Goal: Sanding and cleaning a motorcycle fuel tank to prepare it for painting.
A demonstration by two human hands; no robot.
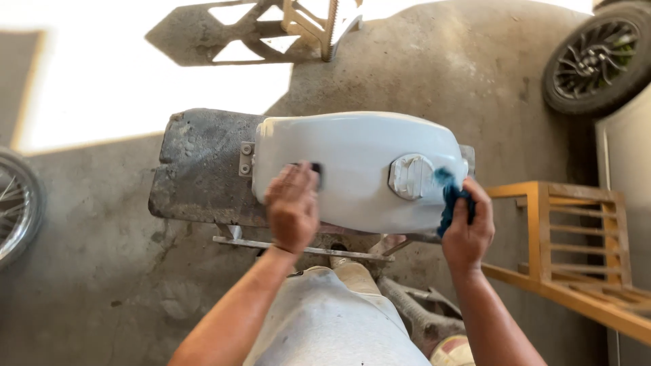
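We look down on a pale grey motorcycle fuel tank (352, 169) lying on a worn dark stand (200, 169). Our left hand (293, 207) presses a small dark sanding pad (313, 169) against its near edge. Our right hand (466, 227) clutches a blue cloth (449, 200) beside the filler cap (410, 176). Bare concrete floor (88, 271) lies open leftward; a wooden frame (576, 237) crowds the right.

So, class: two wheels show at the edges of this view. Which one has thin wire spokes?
The wheel at the left edge: thin straight silver spokes. The black-tyred wheel at top right has a dark cast rim with thicker branching spokes instead.
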